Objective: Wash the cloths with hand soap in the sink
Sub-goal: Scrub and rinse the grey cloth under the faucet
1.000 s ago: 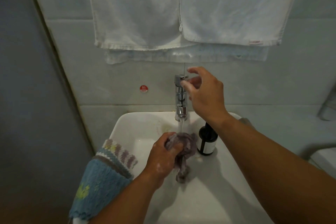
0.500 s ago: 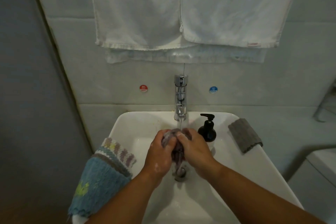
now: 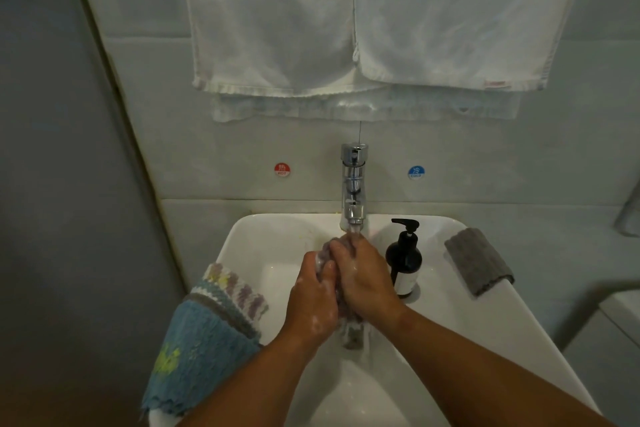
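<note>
Right hand (image 3: 363, 274) off tap (image 3: 354, 184), now gripping cloth (image 3: 350, 334) with left hand (image 3: 313, 298).

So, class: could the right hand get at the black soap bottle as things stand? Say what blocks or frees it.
Probably yes. The soap bottle stands just beside the right hand on the sink rim with nothing between them, though that hand would first have to release the cloth.

right hand (image 3: 363, 274) off tap (image 3: 354, 184), gripping cloth (image 3: 351, 333)
</note>
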`<state>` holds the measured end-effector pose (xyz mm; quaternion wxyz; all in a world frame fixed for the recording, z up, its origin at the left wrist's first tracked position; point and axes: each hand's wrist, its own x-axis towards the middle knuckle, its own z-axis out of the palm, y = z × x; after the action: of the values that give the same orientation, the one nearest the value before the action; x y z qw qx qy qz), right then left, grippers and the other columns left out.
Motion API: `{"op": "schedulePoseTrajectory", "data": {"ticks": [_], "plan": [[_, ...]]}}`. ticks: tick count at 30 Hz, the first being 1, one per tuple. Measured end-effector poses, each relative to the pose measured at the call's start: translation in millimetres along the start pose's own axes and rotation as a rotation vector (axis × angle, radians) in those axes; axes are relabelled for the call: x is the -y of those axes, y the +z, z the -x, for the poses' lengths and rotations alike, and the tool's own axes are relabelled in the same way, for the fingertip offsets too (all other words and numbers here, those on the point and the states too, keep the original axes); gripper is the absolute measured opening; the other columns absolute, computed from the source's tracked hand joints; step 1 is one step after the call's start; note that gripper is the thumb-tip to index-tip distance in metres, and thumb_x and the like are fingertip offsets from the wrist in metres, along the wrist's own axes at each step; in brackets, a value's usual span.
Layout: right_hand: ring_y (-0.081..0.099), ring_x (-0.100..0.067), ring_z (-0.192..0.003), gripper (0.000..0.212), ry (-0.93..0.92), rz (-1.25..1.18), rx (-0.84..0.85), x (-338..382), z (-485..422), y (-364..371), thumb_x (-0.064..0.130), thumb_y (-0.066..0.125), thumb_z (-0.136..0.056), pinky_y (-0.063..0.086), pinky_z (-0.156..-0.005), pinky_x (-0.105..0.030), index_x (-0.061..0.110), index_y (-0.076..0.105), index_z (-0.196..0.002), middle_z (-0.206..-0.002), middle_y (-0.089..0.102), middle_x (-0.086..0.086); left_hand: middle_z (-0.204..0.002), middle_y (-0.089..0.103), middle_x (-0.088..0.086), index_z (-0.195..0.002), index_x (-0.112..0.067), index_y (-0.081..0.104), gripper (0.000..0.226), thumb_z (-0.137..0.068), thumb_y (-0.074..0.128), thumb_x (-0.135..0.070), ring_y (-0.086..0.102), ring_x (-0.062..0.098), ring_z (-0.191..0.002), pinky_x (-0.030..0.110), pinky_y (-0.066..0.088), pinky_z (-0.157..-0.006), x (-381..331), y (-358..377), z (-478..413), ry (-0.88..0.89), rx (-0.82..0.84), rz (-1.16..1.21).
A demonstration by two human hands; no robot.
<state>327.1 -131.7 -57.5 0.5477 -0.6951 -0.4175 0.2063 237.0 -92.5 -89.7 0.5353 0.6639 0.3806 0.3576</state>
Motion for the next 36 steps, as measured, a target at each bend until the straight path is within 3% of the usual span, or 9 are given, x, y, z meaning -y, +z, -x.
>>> {"op": "schedulePoseTrajectory", "data": {"ticks": [5,8,15,17,21,28,32,34,36], "plan": [[0.066,-0.008,-0.077,0.041,-0.017,0.236,-0.025,-7,-7,0,0.048,0.036,-0.106,0.047,-0.07,-0.015,0.026,0.066,-0.089,-0.081,0.067,0.01,-0.107,0.067,-0.008,-0.113,-0.044,0.051,0.028,-0.099,0.035,-0.062,0.069,0.015,-0.099,0.043,0.061,-0.088,-3,3,0,-0.007,0.017,0.01],[0.068,-0.006,-0.078,0.05,0.039,0.126,-0.095,-10,-4,-2,0.057,0.035,-0.102,0.049,-0.073,-0.016,0.024,0.071,-0.091,-0.081,0.071,0.007,-0.103,0.068,-0.012,-0.106,-0.045,0.054,0.027,-0.1,0.034,-0.063,0.069,0.011,-0.096,0.04,0.061,-0.087,-5,4,3,0.02,0.023,-0.032],[0.066,-0.008,-0.094,0.029,0.082,0.02,0.039,-17,8,-12,0.052,0.042,-0.103,0.055,-0.087,-0.028,0.028,0.058,-0.104,-0.098,0.068,0.007,-0.093,0.061,-0.02,-0.108,-0.037,0.053,0.014,-0.106,0.041,-0.044,0.061,0.001,-0.086,0.007,0.046,-0.067,-8,2,6,0.112,-0.051,-0.216],[0.065,-0.005,-0.088,0.021,0.034,0.06,-0.043,-17,8,-17,0.042,0.047,-0.104,0.052,-0.08,-0.021,0.024,0.058,-0.103,-0.093,0.066,0.009,-0.096,0.061,-0.018,-0.11,-0.037,0.052,0.007,-0.106,0.046,-0.038,0.062,0.004,-0.09,0.011,0.05,-0.075,-9,5,7,0.112,-0.053,-0.21],[0.064,-0.004,-0.089,0.01,0.01,-0.047,-0.145,-19,9,-27,0.029,0.051,-0.104,0.048,-0.07,-0.009,0.023,0.059,-0.105,-0.095,0.065,0.009,-0.106,0.061,-0.013,-0.116,-0.042,0.048,0.018,-0.103,0.054,-0.031,0.064,0.009,-0.098,0.036,0.061,-0.087,-11,10,9,0.059,0.005,-0.108],[0.065,-0.009,-0.099,0.012,0.001,-0.297,-0.237,-19,9,-28,0.034,0.047,-0.105,0.058,-0.09,-0.032,0.037,0.059,-0.103,-0.102,0.066,0.008,-0.112,0.068,-0.004,-0.123,-0.037,0.052,0.028,-0.098,0.062,-0.03,0.068,0.017,-0.1,0.04,0.062,-0.088,-18,18,10,-0.056,0.204,-0.034],[0.066,-0.018,-0.098,0.01,0.092,-0.378,-0.197,-17,8,-27,0.043,0.045,-0.104,0.061,-0.079,-0.038,0.041,0.055,-0.106,-0.105,0.065,0.003,-0.113,0.068,0.001,-0.121,-0.03,0.057,0.017,-0.107,0.047,-0.031,0.067,0.021,-0.104,0.043,0.063,-0.084,-32,22,3,-0.107,0.088,0.157],[0.067,-0.015,-0.097,0.014,0.159,-0.38,-0.144,-19,9,-23,0.045,0.047,-0.103,0.061,-0.078,-0.036,0.035,0.053,-0.111,-0.105,0.066,0.003,-0.113,0.067,-0.001,-0.122,-0.031,0.056,0.018,-0.108,0.044,-0.032,0.066,0.018,-0.104,0.042,0.061,-0.09,-34,25,-3,-0.056,0.055,0.076],[0.066,-0.009,-0.095,0.019,0.184,-0.318,-0.123,-23,9,-21,0.042,0.048,-0.103,0.055,-0.077,-0.023,0.029,0.054,-0.114,-0.104,0.068,0.004,-0.11,0.067,-0.003,-0.122,-0.03,0.056,0.019,-0.107,0.048,-0.023,0.066,0.015,-0.102,0.037,0.059,-0.092,-32,26,-3,-0.015,0.036,0.021]]}}
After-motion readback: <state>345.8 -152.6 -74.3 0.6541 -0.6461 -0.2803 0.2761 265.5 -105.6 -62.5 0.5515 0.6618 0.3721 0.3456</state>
